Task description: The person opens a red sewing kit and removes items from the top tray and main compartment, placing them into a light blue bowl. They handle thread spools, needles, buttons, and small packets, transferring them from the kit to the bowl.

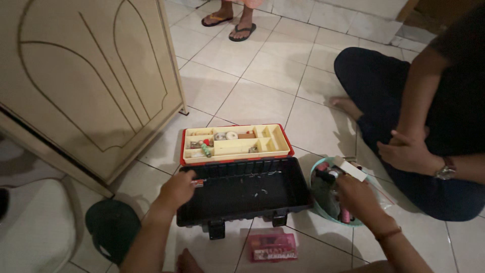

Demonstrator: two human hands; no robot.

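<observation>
Both hands flank black toolbox, perhaps gripping.

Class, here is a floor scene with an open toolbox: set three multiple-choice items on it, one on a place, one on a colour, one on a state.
1. Where does the pink case lie?
A. On the tiles in front of the toolbox
B. Inside the tray
C. In the bowl

2. What colour is the compartment tray?
A. Blue
B. Pale yellow
C. Green

3. What is the right hand doing?
A. Resting on a knee
B. Lying flat on the floor
C. Reaching into the teal bowl

Answers: A, it lies on bare floor before the latches; B, its dividers are cream-yellow; C, the hand sits over the bowl's contents.
</observation>
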